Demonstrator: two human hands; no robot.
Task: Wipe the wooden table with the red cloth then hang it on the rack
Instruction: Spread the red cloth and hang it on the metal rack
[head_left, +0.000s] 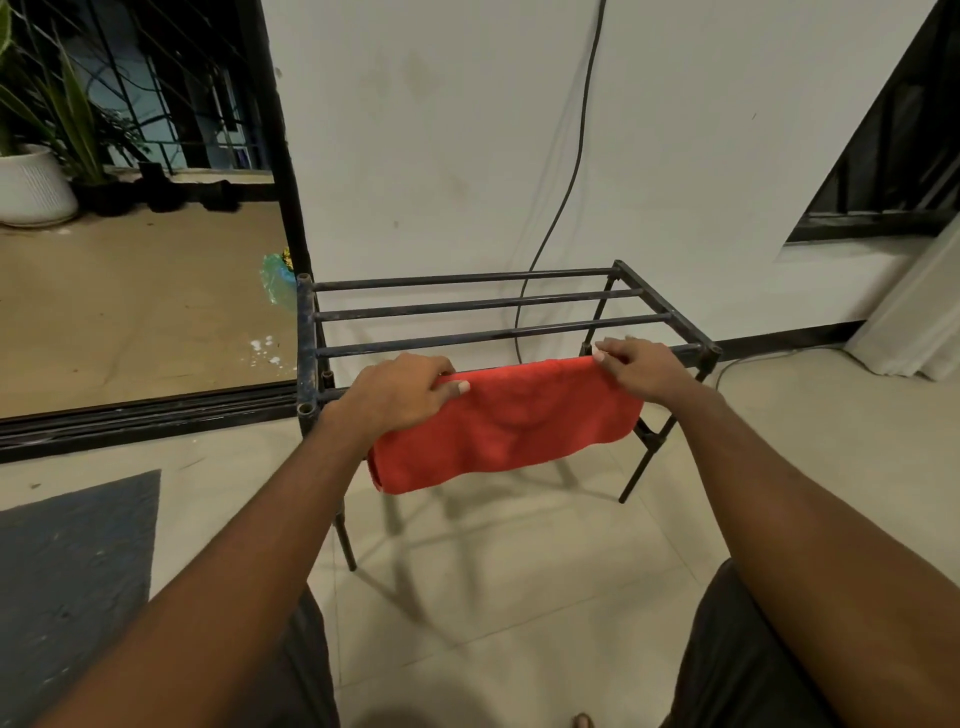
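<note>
Head view, looking down at a black metal rack (467, 304) w/ several parallel bars, standing on a tiled floor at your 12 o'clock. The red cloth (509, 431) is draped over the bar nearest you. Its long axis runs 9 to 3 o'clock, in line w/ that bar. The visible flap hangs down toward 6 o'clock, i.e. toward you. Any flap on the far side is hidden, so can't tell how balanced the cloth is.

Your left hand (400, 389) holds the cloth's top edge at its 9 o'clock end, fingers curled over the fold, thumb on the front. Your right hand (641, 371) pinches the top edge at the 3 o'clock end, right at the bar. The left hand sits a bit nearer you than the right, and the cloth's lower edge dips lower on that side.

Judgement: this is the hanging step, nearly done. The next move prob. turns on the fold line lying along the bar. Let go w/ both hands straight up, no sideways pull, or the cloth could slide off toward you. The wooden table isn't in view.
</note>
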